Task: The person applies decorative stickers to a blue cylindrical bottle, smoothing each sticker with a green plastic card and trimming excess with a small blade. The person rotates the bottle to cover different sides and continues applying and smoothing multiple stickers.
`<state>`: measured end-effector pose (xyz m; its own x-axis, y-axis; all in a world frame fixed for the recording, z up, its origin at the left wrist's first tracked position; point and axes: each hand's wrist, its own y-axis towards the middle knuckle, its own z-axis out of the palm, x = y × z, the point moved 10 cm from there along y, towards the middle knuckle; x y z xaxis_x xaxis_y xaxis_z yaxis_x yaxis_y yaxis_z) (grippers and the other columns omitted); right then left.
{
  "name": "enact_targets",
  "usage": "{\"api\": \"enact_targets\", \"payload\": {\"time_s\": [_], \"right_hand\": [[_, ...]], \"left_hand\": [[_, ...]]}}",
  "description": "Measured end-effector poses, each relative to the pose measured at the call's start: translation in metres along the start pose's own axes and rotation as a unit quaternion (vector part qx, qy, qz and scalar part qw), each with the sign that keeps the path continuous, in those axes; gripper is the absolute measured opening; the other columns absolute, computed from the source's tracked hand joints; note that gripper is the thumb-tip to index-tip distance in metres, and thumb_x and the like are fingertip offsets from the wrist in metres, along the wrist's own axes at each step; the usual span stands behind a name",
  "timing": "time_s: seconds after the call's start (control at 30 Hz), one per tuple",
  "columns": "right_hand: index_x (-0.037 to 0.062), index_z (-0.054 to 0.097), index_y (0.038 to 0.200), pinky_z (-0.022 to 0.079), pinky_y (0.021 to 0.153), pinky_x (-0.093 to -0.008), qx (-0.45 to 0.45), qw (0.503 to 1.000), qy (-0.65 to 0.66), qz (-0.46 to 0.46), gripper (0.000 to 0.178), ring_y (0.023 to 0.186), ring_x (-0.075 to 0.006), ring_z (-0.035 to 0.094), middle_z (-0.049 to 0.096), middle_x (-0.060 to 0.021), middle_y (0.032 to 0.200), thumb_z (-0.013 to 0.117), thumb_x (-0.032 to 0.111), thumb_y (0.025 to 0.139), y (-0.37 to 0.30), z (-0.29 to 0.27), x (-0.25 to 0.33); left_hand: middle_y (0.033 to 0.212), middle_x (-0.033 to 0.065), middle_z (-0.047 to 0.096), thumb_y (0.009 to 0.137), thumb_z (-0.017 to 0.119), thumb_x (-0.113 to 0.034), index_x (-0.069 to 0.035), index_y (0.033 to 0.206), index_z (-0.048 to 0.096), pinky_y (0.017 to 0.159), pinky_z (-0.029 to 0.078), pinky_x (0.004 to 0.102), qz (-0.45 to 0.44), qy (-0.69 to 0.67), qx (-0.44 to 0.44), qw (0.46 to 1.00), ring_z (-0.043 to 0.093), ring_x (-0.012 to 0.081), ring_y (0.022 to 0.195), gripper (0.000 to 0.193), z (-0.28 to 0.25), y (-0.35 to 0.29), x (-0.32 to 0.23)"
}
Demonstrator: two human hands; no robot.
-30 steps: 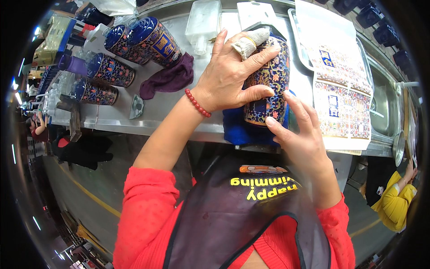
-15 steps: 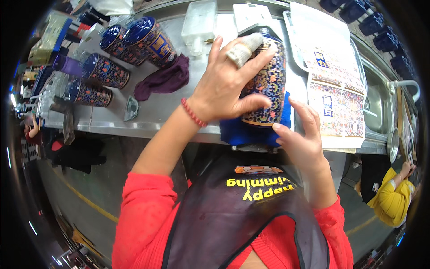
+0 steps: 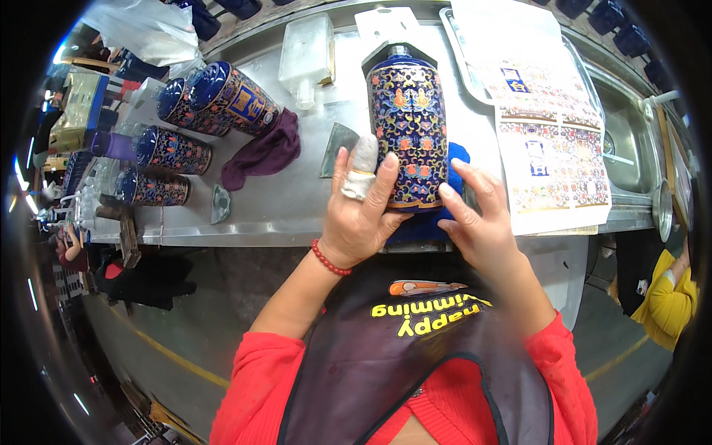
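A dark blue bottle (image 3: pixel 408 122) with a colourful floral pattern lies in front of me, its clear neck pointing away. Under its lower end is a bright blue cloth (image 3: pixel 457 159). On the bottle's lower left, my left hand (image 3: pixel 360 215) rests its index finger and thumb against the side, fingers stretched and apart. A whitish wrap (image 3: pixel 363 165) covers one finger of that hand. Fingertips of my right hand (image 3: pixel 482 215) are at the lower right edge, with the fingers spread. Neither hand is closed around the bottle.
Printed floral sheets (image 3: pixel 552 174) lie on the right, beside a metal sink (image 3: pixel 627 148). Several patterned bottles (image 3: pixel 178 148) stand at the left near a purple cloth (image 3: pixel 271 152). A clear plastic container (image 3: pixel 306 55) sits farther back. A person in yellow (image 3: pixel 667 300) is at the far right.
My left hand has slid off the bottle's front to its lower left side, uncovering the pattern. My right hand stays by the lower right edge. The whole view has shifted slightly.
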<state>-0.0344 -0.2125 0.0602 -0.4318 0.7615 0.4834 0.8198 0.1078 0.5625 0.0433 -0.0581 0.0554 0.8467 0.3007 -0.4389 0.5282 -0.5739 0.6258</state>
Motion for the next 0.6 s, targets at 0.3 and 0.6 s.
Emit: {"api": "enact_targets", "payload": {"time_s": [0.3,0.6], "right_hand": [[0.0142,0.068,0.135,0.049,0.105,-0.0498,0.007,1.000,0.002,0.000,0.066,0.126,-0.0400,0.056,0.054,-0.0194,0.146,0.081,-0.001,0.072,-0.004,0.005,0.004],[0.0146,0.068,0.134,0.049,0.105,-0.0493,0.003,1.000,0.008,0.003,0.064,0.126,-0.0399,0.056,0.054,-0.0197,0.145,0.080,-0.002,0.074,-0.003,0.005,0.004]], "left_hand": [[0.137,0.0147,0.067,0.084,0.079,-0.015,-0.022,0.131,0.073,0.123,0.026,0.0554,0.056,0.070,0.007,0.996,0.055,0.0377,0.136,0.048,-0.002,-0.012,-0.018],[0.140,0.0167,0.065,0.083,0.079,-0.013,-0.025,0.128,0.075,0.122,0.029,0.0540,0.084,0.060,0.019,0.995,0.057,0.0366,0.135,0.047,-0.004,-0.013,-0.018]]}}
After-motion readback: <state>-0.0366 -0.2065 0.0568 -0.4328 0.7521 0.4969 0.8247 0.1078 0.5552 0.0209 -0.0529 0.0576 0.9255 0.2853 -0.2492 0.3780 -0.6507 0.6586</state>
